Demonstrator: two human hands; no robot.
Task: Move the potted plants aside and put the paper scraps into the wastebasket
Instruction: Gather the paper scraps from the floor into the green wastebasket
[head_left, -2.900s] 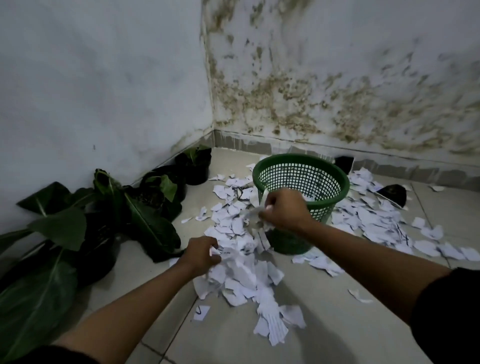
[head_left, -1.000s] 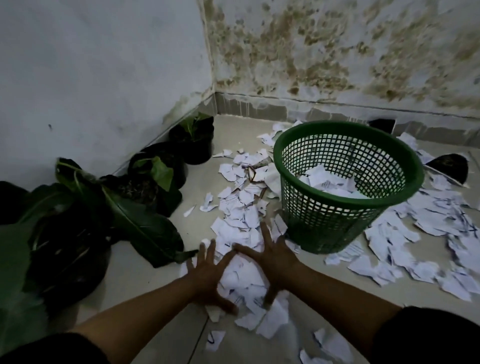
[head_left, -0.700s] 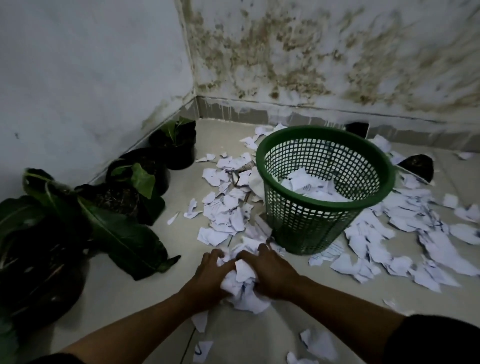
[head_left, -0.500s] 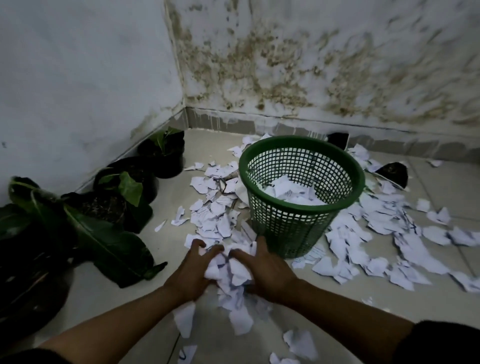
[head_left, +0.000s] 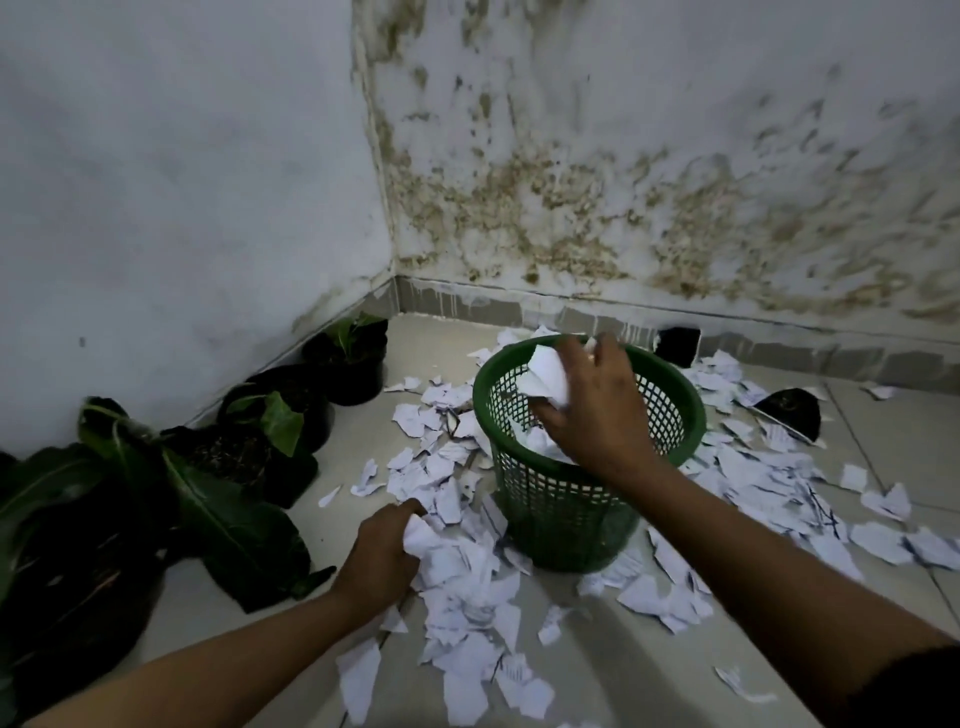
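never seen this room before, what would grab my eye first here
First the white paper scraps strewn over the tiled floor around a green wastebasket at centre. The right hand holds a crumpled bunch above the basket's mouth, while the left hand grips more scraps on the floor beside it. Behind, the far wall is blotched with brownish stains, and dark potted plants line the left wall.

dim, flat indoor light, murky shadows at left, wide-angle edge warp
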